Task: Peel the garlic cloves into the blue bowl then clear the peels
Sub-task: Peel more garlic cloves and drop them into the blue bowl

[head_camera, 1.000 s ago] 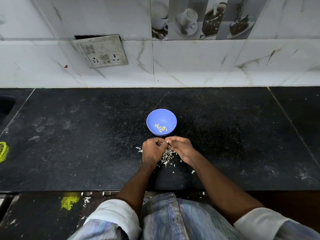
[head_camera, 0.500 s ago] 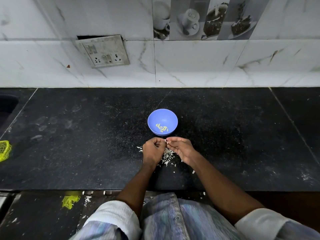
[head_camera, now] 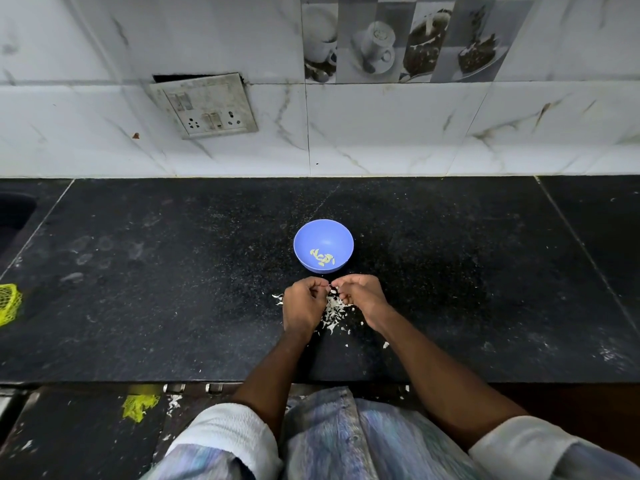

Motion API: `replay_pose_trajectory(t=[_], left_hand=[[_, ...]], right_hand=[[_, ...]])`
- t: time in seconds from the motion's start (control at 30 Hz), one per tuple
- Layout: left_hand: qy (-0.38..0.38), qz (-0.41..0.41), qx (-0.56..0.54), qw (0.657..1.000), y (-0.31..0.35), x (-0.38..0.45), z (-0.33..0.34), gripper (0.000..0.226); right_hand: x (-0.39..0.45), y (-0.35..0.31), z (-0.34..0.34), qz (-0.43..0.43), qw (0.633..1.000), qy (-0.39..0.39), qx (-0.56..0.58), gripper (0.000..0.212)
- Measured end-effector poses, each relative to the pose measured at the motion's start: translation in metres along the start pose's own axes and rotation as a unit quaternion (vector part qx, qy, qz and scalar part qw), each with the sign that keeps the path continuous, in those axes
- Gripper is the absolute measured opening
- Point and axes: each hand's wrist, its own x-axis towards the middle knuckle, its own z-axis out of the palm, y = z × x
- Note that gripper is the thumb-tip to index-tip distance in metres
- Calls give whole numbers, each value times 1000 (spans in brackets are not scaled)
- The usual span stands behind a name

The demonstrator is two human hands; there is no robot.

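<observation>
A black speckled countertop (head_camera: 138, 306) runs under a wall of white marbled tiles (head_camera: 398, 133), where a grimy switch-and-socket plate (head_camera: 204, 105) hangs tilted, its top edge away from the wall. Further right sits a grey picture tile (head_camera: 398, 36) (cups and desserts). A yellow mesh scrap (head_camera: 8, 304) lies at the counter's left edge, another yellow scrap (head_camera: 138, 407) lower down on the dark ledge below.

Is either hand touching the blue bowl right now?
Apart. The head view shows bare black counter between the blue bowl and both the left hand and the right hand, which meet fingertip to fingertip nearer the person.
</observation>
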Motion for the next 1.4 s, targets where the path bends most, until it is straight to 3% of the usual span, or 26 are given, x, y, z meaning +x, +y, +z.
replay_pose_trajectory(t=[0.07, 0.17, 0.37, 0.57, 0.73, 0.83, 0.93, 1.13, 1.27, 1.4], left_hand=[[-4, 1, 35, 999, 1, -1, 0, 12], [15, -15, 69, 997, 6, -3, -1, 12], [17, 9, 44, 999, 2, -1, -1, 21], [22, -15, 43, 999, -1, -2, -1, 19], [19, -26, 37, 999, 0, -2, -4, 13], [-5, -10, 30, 999, -5, 2, -2, 29], [-24, 17, 35, 999, -7, 5, -1, 44], [-33, 29, 12, 999, -4, 12, -7, 32], [-33, 31, 11, 999, -1, 18, -12, 29], [-19, 33, -17, 999, -10, 25, -19, 32]], right_hand=[[-1, 1, 1, -29, 998, 0, -60, 24], [-3, 0, 1, -68, 990, 41, -121, 13], [2, -2, -2, -108, 967, 97, -209, 8], [3, 3, -2, -126, 954, 65, -264, 25], [0, -1, -1, -125, 952, 107, -258, 16], [3, -4, 2, -146, 948, 90, -267, 22], [1, -11, 9, -180, 933, 102, -293, 9], [13, -43, 24, -258, 922, 147, -249, 2], [22, -45, 31, -253, 917, 147, -270, 17], [23, -44, 34, -265, 913, 212, -228, 19]])
